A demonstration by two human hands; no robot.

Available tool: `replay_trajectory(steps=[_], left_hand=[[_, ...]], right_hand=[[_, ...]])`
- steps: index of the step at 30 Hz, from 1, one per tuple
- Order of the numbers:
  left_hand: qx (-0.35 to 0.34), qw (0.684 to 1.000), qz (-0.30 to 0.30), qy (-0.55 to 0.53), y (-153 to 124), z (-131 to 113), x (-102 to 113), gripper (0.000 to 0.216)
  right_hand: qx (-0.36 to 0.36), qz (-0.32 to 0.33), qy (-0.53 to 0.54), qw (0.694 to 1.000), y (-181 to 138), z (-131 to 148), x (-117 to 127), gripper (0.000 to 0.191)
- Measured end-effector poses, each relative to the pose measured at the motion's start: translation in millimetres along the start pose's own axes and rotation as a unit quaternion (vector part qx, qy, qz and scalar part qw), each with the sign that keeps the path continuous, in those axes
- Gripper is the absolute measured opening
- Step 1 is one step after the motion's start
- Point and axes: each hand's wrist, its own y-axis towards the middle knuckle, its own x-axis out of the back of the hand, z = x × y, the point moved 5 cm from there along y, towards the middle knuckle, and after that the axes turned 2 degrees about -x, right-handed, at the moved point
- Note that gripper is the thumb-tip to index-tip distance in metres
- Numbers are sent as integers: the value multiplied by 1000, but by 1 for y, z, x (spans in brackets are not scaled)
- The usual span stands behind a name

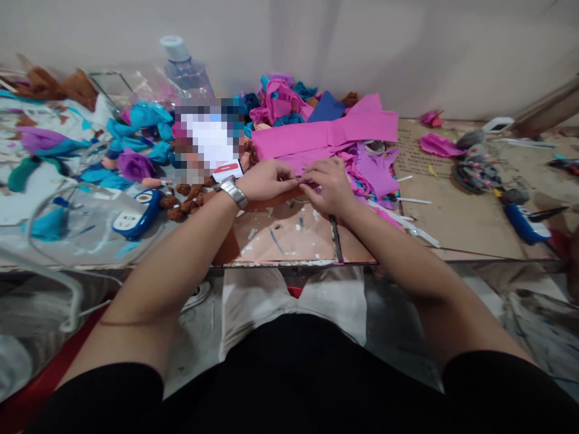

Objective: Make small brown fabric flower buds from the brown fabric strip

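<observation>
1. At the middle of the bench [312, 238], close in front of you, a brown strip [271, 199] lies slantwise beneath and between your hands; it looks like crepe paper, though your hands cover part of it

2. Your left hand [266, 181] bends over it from one side, thumb and fingers bunched near the tips; your right hand [332, 184] meets it from the other, fingers curled and thumb nearer you. The tips of both sit close together at the strip, but I cannot tell whether either one truly pinches it

3. Expect it to weigh next to nothing, so lifting asks no effort of you; a careless brush could shift it

4. Treat it as soft and limp, probably with a little stretch; held at one end only, it would likely droop

5. Its face should be dry and easy to grip, so press lightly; a hard squeeze may crease it and a sharp tug may tear it

6. Take hold close to an edge, thumb on one face and forefinger on the other, with your second hand near enough to support the span between

7. Mind the pink paper [316, 135] just beyond your hands and the brown balls [185, 202] to your left; the metal watch [234, 191] could snag a loose edge
</observation>
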Motion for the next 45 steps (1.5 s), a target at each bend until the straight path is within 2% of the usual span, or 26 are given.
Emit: replay_trajectory(steps=[6, 12, 19, 29, 38, 45], left_hand=[[-12, 999, -17, 32, -1, -5, 1, 40], [-38, 996, -32, 78, -2, -10, 2, 38], [-56, 992, -32, 105, -2, -14, 1, 39], [-46, 998, -23, 37, -2, -13, 0, 39], [-64, 988, -39, 139, -2, -12, -4, 33], [-55, 989, -52, 130, -2, -14, -3, 35]], right_hand=[[-10, -16, 4, 1000, -1, 1, -1, 20], [-27, 7, 11, 1000, -1, 0, -3, 30], [-18, 25, 18, 999, 0, 1, -3, 33], [-14, 37, 23, 999, 1, 3, -2, 24], [-28, 29, 45, 998, 3, 0, -4, 12], [-33, 16, 56, 998, 3, -4, -5, 15]])
